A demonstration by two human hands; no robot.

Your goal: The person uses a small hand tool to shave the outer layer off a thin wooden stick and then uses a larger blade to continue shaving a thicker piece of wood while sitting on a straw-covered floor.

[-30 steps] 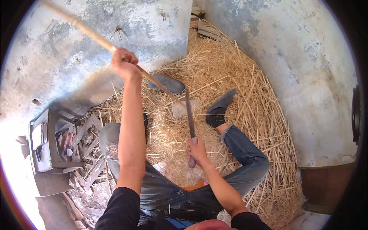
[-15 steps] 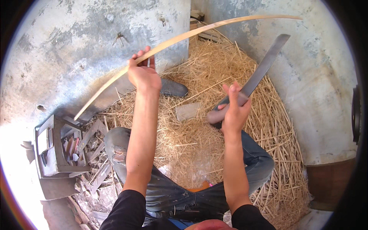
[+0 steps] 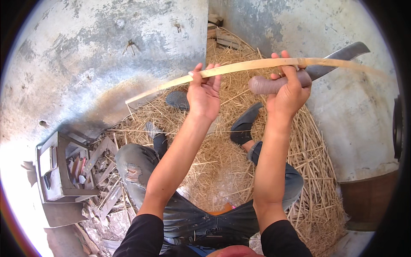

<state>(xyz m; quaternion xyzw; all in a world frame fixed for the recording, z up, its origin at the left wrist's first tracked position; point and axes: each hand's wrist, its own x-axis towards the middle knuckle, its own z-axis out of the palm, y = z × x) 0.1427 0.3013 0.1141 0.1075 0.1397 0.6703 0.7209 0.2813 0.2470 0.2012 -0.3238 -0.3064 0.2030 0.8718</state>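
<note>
A long, thin, pale strip of split bamboo [image 3: 248, 65] is held up across the view, bowed, its right end blurred. My left hand [image 3: 204, 97] is closed on it, thumb on one side and fingers on the other. The machete [image 3: 342, 55] has a dark grey blade and a thick brownish handle; my right hand [image 3: 289, 95] grips that handle. The strip also crosses the fingers of my right hand, with fingertips showing beyond it, and passes over the blade near the handle. The blade points to the upper right.
Straw-like shavings [image 3: 222, 158] cover the floor between my legs. A dark shoe [image 3: 244, 124] and a grey sole [image 3: 177, 100] lie on them. At the left stands a small wooden frame [image 3: 64, 188] beside scraps. Worn walls [image 3: 162, 38] rise ahead and at the right.
Both hands have moved right, the right one also up. The strip has swung flatter and now meets my right hand. The machete has tilted closer to level. The dark shoe has come into view.
</note>
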